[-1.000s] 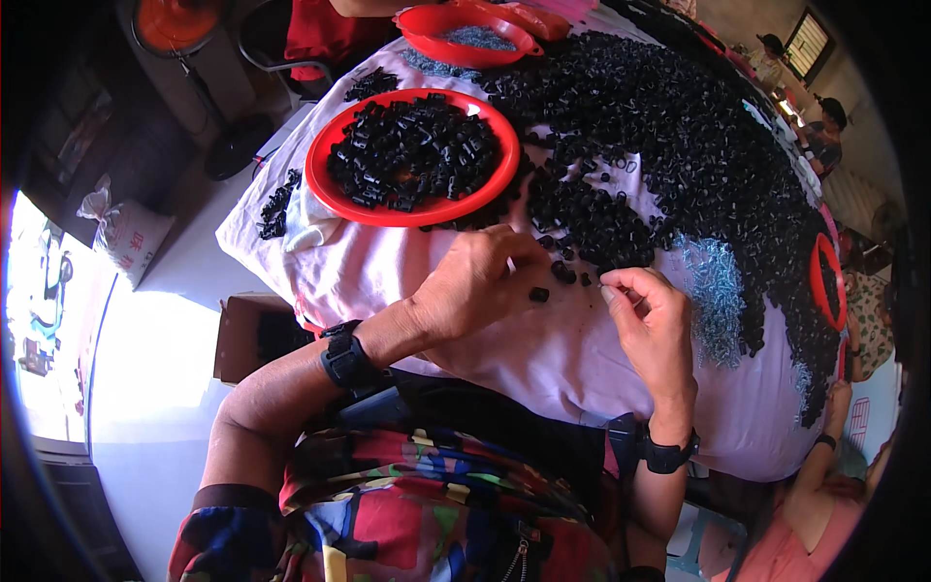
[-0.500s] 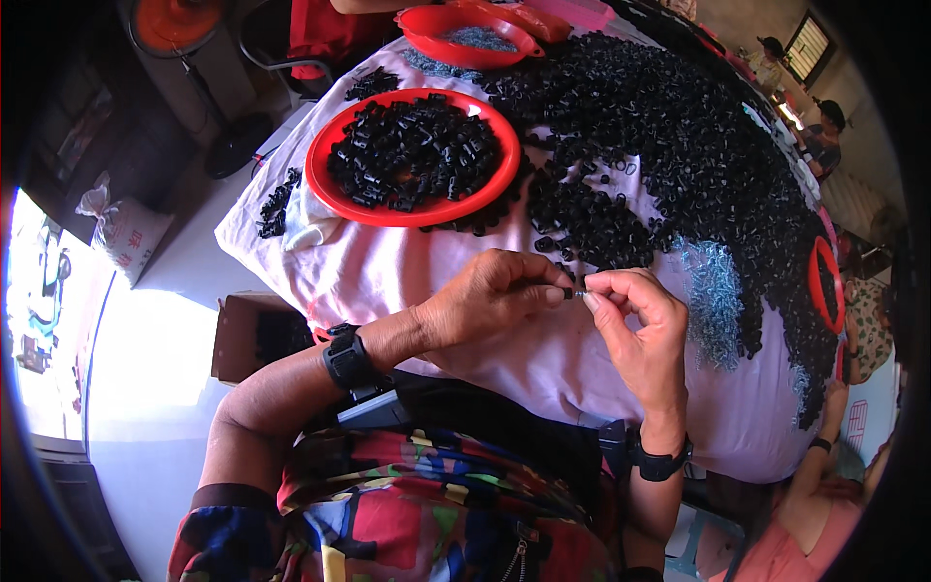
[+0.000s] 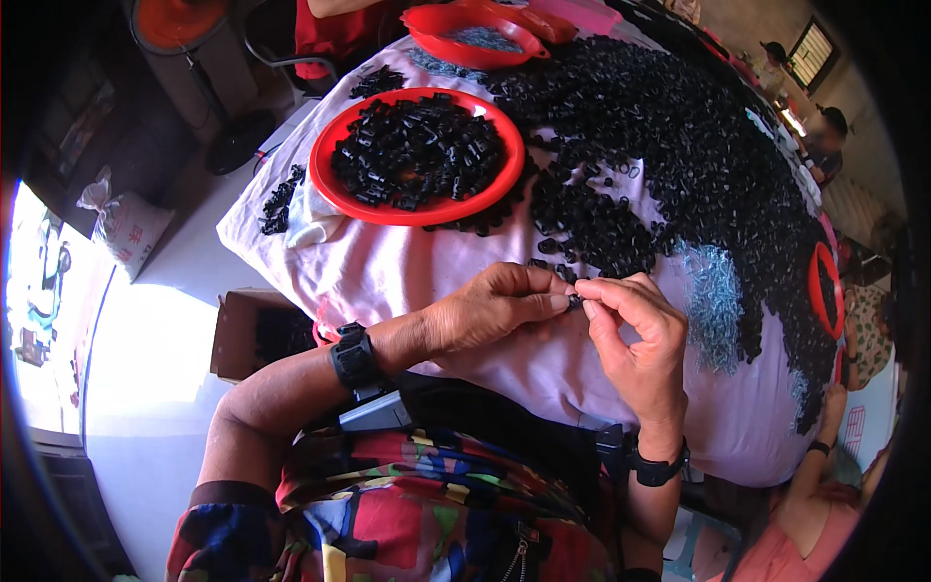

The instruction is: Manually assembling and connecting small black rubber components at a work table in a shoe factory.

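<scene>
My left hand (image 3: 495, 308) pinches a small black plastic piece (image 3: 575, 302) between thumb and forefinger, just above the pink cloth. Against it come the thumb and forefinger of my right hand (image 3: 640, 335), nearly touching the left fingertips. Whatever lies between my right fingertips is too small and covered to make out. Beyond my hands spreads a big heap of black plastic pieces (image 3: 659, 126). To the right of my right hand lies a pile of small silvery-blue screws (image 3: 713, 306).
A red tray (image 3: 514, 184) of finished-looking black pieces stands at the far left of the table. Behind it is a red bowl (image 3: 427, 21) with screws. An open cardboard box (image 3: 233, 335) sits by the table's left edge. Another person's arm (image 3: 824, 427) reaches in at right.
My right forefinger has come over the black piece and hides the silvery bit that showed between the fingertips. Both hands have dipped slightly toward me.
</scene>
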The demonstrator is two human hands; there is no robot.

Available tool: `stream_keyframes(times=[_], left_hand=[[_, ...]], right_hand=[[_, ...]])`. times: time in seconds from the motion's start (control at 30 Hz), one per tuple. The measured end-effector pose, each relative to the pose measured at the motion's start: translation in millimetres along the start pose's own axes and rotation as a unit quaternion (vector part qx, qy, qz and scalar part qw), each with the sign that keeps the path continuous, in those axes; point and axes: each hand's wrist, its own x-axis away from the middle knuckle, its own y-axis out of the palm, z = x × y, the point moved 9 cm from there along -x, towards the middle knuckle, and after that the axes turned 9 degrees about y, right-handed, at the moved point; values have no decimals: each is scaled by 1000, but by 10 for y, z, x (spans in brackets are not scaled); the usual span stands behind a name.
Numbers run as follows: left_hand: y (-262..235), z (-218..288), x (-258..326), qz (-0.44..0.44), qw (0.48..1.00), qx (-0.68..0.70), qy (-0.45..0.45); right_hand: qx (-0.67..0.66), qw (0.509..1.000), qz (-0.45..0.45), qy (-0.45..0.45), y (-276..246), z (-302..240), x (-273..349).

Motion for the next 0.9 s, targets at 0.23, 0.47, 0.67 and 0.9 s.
stream_keyframes(times=[0.23,0.47,0.67,0.9], left_hand=[[49,-33,22,10,993,116,-29],[71,-17,19,3,995,93,-25],[97,-22,10,-2,992,120,-39],[98,-4,-18,1,988,150,-28]], right_hand=[[-28,999,4,21,-41,21,1],[-22,1000,10,14,-50,32,-6],[-14,1000,2,9,-49,28,-8],[-7,1000,4,1,-89,-6,-16]])
